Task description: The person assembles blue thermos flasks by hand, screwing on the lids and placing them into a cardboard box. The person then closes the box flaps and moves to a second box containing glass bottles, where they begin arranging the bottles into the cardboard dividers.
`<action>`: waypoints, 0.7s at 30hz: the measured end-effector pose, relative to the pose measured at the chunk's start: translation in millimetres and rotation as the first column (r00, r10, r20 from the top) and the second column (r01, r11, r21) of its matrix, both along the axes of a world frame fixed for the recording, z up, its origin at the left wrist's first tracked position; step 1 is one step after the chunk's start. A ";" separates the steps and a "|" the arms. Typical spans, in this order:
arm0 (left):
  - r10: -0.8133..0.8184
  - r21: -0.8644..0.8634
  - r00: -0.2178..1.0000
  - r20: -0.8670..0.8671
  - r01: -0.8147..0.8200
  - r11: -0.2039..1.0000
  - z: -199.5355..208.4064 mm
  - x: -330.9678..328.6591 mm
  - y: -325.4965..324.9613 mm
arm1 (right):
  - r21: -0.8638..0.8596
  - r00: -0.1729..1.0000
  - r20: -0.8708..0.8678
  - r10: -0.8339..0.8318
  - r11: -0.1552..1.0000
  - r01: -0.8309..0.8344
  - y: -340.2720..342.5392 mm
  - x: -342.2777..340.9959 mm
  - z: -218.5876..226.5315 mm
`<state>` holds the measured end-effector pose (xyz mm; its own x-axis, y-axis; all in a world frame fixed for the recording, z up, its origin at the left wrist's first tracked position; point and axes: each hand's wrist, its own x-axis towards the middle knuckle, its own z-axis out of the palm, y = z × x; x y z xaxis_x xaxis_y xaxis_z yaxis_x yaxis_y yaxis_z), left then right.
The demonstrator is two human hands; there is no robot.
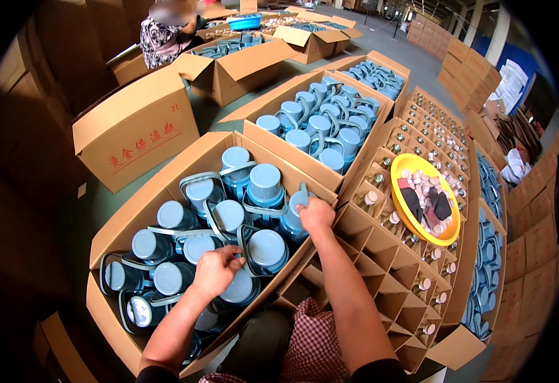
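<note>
An open cardboard box [123,210] in front of me holds several light-blue thermos jugs with round lids and loop handles. At its right corner my right hand [317,216] is closed on the upper part of a thermos jug [294,218], its fingers partly hidden. Over the near middle of the box, my left hand [219,271] has its fingertips pinched at the loop handle [243,246] of another thermos jug [267,247]. The handle passes beside that jug's lid, and the jug stands among the others.
Right of the box is a divided carton [381,271] with glass bottle liners in some cells. A yellow basin [453,237] of small pale pieces rests on it. Beyond stands another box of jugs [241,127]. A closed carton [135,131] is at left; a person [164,41] is farther back.
</note>
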<state>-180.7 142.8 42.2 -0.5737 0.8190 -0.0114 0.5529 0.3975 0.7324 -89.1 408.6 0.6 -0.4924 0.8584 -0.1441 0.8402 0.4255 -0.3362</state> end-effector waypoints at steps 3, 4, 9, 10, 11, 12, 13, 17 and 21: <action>-0.008 0.009 0.994 0.108 0.007 1.000 -3.4 1.0 -9.9 | 0.040 0.997 -0.078 0.008 0.999 -0.005 -8.3 13.3 -6.6; -0.014 0.010 0.990 0.137 0.013 1.000 -3.1 1.6 -11.4 | 0.049 0.976 -0.215 -0.039 0.998 0.051 -3.9 15.2 -5.5; -0.032 0.105 0.805 0.593 -0.038 0.994 2.5 12.6 -10.7 | 0.057 0.710 -0.703 0.040 0.998 0.000 0.5 33.3 137.9; -0.026 0.118 0.711 0.703 -0.081 0.990 0.6 13.1 -8.0 | 0.101 0.680 -0.724 0.117 0.993 -0.063 -10.7 42.3 177.0; -0.036 0.133 0.601 0.798 -0.117 0.984 -1.1 15.4 -2.1 | 0.158 0.664 -0.719 0.204 0.979 -0.131 -24.1 56.3 200.4; -0.052 0.142 0.477 0.877 -0.155 0.978 -2.1 16.9 5.0 | 0.216 0.644 -0.706 0.294 0.956 -0.200 -42.6 71.5 218.8; -0.039 0.099 0.390 0.920 -0.135 0.986 -3.9 13.7 1.4 | 0.241 0.629 -0.671 0.393 0.917 -0.317 -77.8 80.6 239.3; -0.291 0.209 -0.268 0.918 -0.296 0.932 13.3 38.3 4.6 | 0.617 0.302 -0.424 0.854 0.517 -0.593 -178.5 146.6 238.1; -0.343 0.206 -0.280 0.897 -0.422 0.883 -7.2 66.4 10.2 | 0.430 0.158 -0.431 0.889 0.356 -0.830 -232.3 216.3 191.9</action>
